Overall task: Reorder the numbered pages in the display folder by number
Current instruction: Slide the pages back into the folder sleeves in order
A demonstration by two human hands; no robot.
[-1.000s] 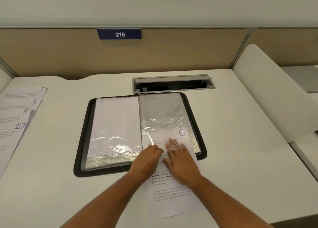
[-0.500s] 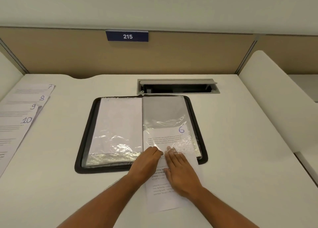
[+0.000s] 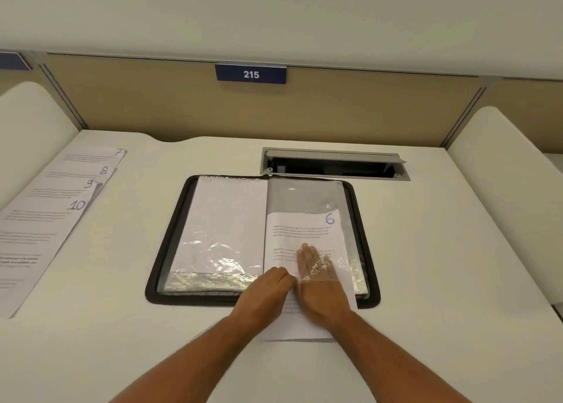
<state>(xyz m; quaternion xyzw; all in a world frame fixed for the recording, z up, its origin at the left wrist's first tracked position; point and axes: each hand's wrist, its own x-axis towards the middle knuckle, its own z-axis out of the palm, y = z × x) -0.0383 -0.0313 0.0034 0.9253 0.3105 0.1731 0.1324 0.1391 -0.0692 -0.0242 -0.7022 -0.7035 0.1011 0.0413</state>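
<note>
A black display folder (image 3: 170,235) lies open on the white desk. Page 6 (image 3: 304,229) sits more than halfway inside the clear sleeve (image 3: 307,195) on the folder's right side, its lower end sticking out toward me. My right hand (image 3: 320,284) lies flat on the page with straight fingers slid inside the sleeve. My left hand (image 3: 265,293) pinches the sleeve's open lower edge just left of it. The left sleeve (image 3: 225,220) holds a white sheet. Pages 7, 8, 9 and 10 (image 3: 51,207) are fanned out at the desk's left.
A grey cable hatch (image 3: 332,165) is set in the desk behind the folder. A tan partition with a blue sign 215 (image 3: 250,74) closes the back. White curved dividers (image 3: 505,183) stand at both sides.
Page 6 has slid farther up into the right sleeve, and my right hand's fingers have followed it inside. My left hand stays at the sleeve's edge. The camera has tilted.
</note>
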